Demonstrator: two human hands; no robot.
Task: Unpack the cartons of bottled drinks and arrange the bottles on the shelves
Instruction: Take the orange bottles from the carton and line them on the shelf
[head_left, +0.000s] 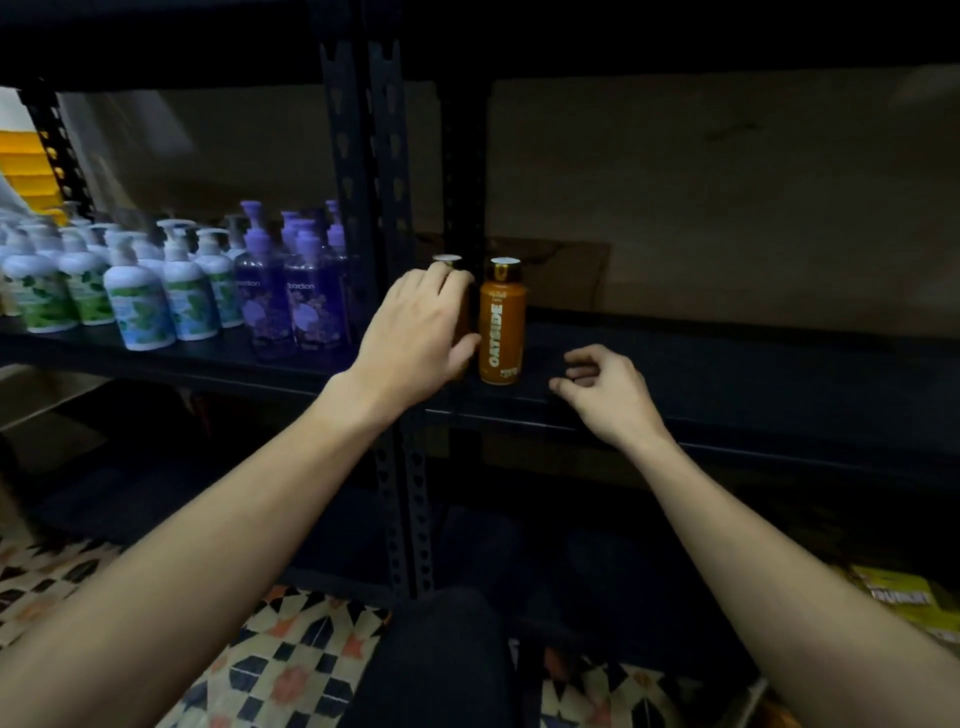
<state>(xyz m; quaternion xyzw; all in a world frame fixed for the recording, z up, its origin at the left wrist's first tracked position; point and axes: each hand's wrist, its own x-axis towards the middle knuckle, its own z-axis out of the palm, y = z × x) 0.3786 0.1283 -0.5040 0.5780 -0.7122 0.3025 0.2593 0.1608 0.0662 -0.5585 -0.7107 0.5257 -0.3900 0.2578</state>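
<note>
Two brown drink bottles stand side by side on the dark shelf. The right bottle stands free, with a white cap and an orange label. My left hand wraps around the left bottle, hiding all but its white cap and a sliver of its side. My right hand hovers over the shelf's front edge, just right of the free bottle, with fingers loosely curled and nothing in them.
White and purple pump bottles crowd the neighbouring shelf bay to the left. A black perforated upright divides the bays. A flattened cardboard piece leans at the back. A yellow-green carton lies low right, above patterned floor tiles.
</note>
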